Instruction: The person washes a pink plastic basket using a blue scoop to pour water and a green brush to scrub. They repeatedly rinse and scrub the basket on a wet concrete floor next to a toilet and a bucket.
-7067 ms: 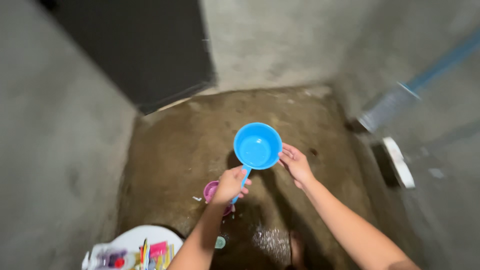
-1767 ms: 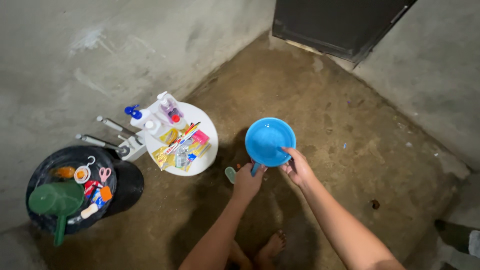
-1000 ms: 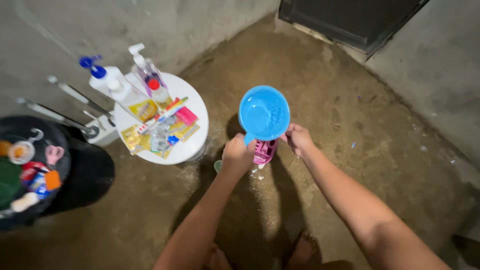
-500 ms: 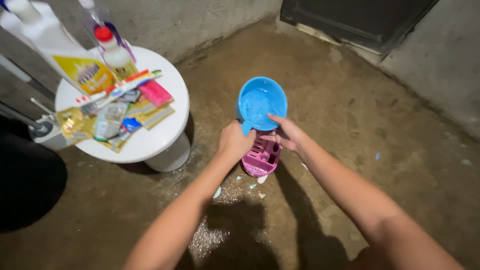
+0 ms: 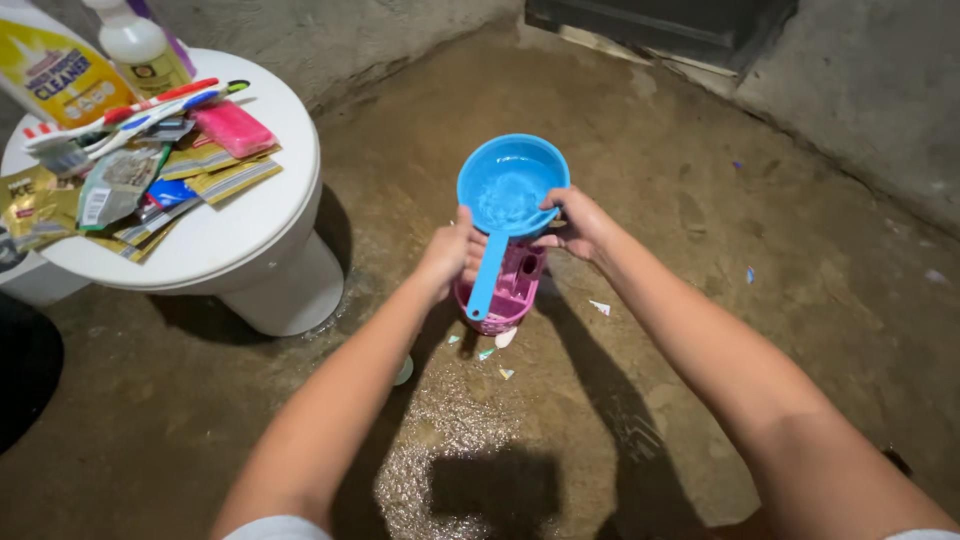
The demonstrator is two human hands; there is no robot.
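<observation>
A round blue plastic dipper with a long flat handle sits low over the wet brown concrete floor, a little water glinting in its bowl. The handle runs down toward the person and crosses over a pink plastic basket with slotted sides, which lies on the floor right beneath the dipper. The left hand is curled at the handle's upper part, beside the basket's rim; whether it grips the handle or the basket cannot be told. The right hand pinches the bowl's near rim, thumb over the edge. Small pale scraps lie on the wet patch just below the basket. To the left stands a white round stool, its top covered with sachets, toothbrushes, a pink bar and bottles. A dark door closes the far corner.
</observation>
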